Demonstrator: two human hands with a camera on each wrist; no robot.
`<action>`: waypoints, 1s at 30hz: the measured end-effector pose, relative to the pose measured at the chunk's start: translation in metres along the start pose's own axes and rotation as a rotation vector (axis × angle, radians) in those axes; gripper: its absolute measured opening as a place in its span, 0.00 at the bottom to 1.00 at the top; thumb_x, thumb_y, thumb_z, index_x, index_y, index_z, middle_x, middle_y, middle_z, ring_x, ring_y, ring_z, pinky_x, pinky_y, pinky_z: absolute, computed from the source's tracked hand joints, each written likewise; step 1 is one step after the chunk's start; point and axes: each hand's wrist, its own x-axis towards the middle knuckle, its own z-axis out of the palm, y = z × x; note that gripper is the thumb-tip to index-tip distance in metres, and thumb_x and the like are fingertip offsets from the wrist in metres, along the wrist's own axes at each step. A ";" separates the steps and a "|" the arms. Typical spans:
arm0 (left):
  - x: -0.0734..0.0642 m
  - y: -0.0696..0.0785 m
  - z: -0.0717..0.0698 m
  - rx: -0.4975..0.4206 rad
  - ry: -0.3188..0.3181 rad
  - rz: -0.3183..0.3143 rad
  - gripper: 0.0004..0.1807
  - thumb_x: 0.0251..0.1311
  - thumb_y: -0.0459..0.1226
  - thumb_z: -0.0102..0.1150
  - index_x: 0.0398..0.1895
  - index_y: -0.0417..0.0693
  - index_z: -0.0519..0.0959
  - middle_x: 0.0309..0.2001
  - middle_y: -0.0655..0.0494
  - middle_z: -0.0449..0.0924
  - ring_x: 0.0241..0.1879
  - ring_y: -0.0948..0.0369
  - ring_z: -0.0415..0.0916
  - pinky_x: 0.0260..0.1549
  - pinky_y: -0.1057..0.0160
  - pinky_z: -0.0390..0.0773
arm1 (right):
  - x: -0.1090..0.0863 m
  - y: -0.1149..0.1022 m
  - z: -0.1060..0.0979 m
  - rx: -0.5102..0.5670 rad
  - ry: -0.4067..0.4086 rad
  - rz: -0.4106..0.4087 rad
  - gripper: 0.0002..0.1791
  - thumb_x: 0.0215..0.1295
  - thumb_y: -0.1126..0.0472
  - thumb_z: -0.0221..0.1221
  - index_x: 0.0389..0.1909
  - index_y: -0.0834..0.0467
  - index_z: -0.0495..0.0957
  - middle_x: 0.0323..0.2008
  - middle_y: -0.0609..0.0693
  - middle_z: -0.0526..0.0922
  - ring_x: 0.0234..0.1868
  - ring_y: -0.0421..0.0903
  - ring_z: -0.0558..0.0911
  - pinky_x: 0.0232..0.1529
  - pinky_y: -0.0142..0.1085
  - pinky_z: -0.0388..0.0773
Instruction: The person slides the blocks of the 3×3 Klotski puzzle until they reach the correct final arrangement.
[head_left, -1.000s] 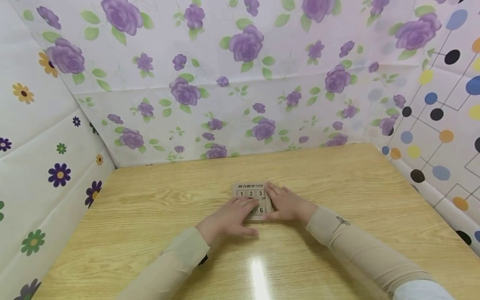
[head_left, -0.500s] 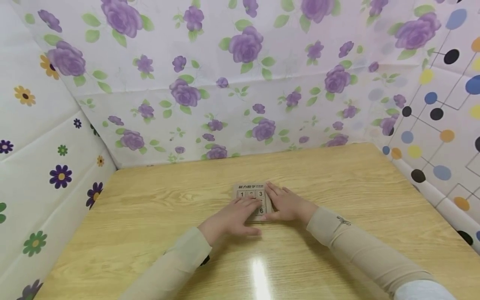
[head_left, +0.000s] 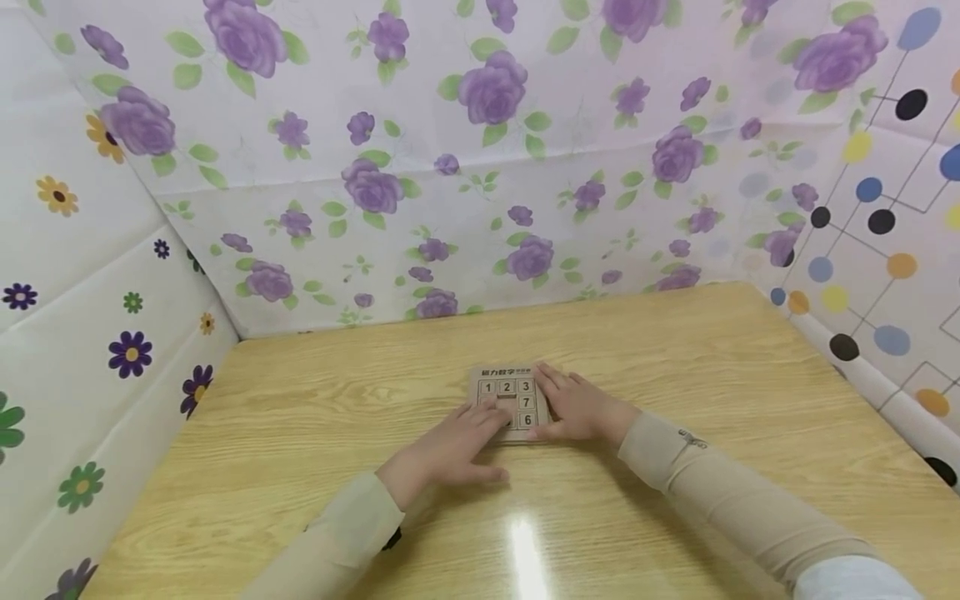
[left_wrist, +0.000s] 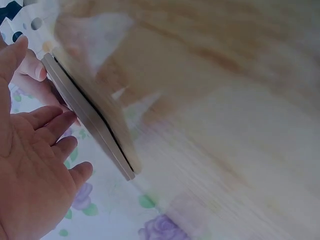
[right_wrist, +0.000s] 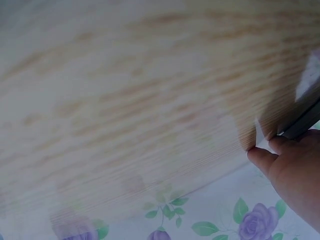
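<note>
A flat number sliding puzzle (head_left: 527, 403) lies on the wooden table, its printed heading at the far edge. Tiles 1, 2 and 3 fill its top row; 7 and 6 show at the right, with a dark gap below 2. My left hand (head_left: 450, 450) rests its extended fingertips on the lower left tiles, hiding some. Along the right edge, my right hand (head_left: 576, 407) holds the frame, thumb at the near corner, fingers at the far one. From the left wrist, the puzzle's side (left_wrist: 90, 117) appears beyond my spread fingers (left_wrist: 65, 145).
The light wooden table (head_left: 337, 383) surrounds the puzzle, with a bright reflection (head_left: 527, 550) near the front. A flowered cloth (head_left: 450, 167) hangs behind the table. Patterned cloths also line the left (head_left: 75, 333) and right sides (head_left: 862, 275).
My left fingers moved slightly right across the middle row, then drew back left. Tile 7 now sits in the right column, and a gap shows under 2. The right hand stays in place.
</note>
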 end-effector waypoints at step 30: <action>0.018 -0.002 0.002 -0.004 0.002 -0.091 0.47 0.59 0.61 0.53 0.74 0.45 0.52 0.74 0.50 0.51 0.74 0.51 0.44 0.73 0.48 0.46 | 0.002 0.002 0.001 -0.008 0.009 -0.004 0.58 0.60 0.28 0.49 0.73 0.69 0.42 0.74 0.65 0.42 0.75 0.59 0.47 0.71 0.57 0.50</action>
